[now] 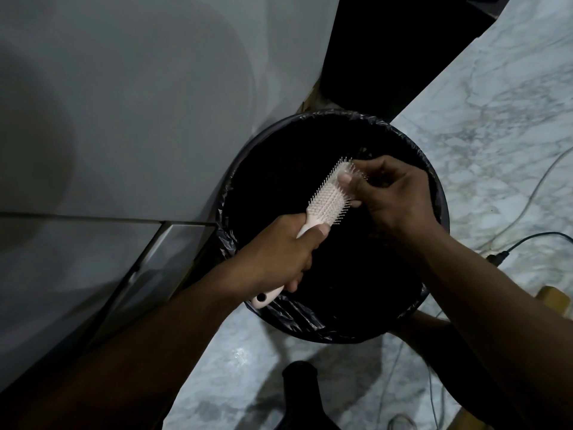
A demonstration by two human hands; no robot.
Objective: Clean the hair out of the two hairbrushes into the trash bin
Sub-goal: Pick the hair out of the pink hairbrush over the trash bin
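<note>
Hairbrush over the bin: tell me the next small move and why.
Probably pull the right hand up and away from the hairbrush, then let go over the trash bin. Its fingers are pinched into the bristles near the tip, while the left hand grips the handle and holds the head above the lined opening.

A pale pink hairbrush (325,203) with white bristles is held slanted over the open trash bin (432,181), handle low at left, head raised to the right; the round bin is lined with a black plastic bag, its inside dark
</note>
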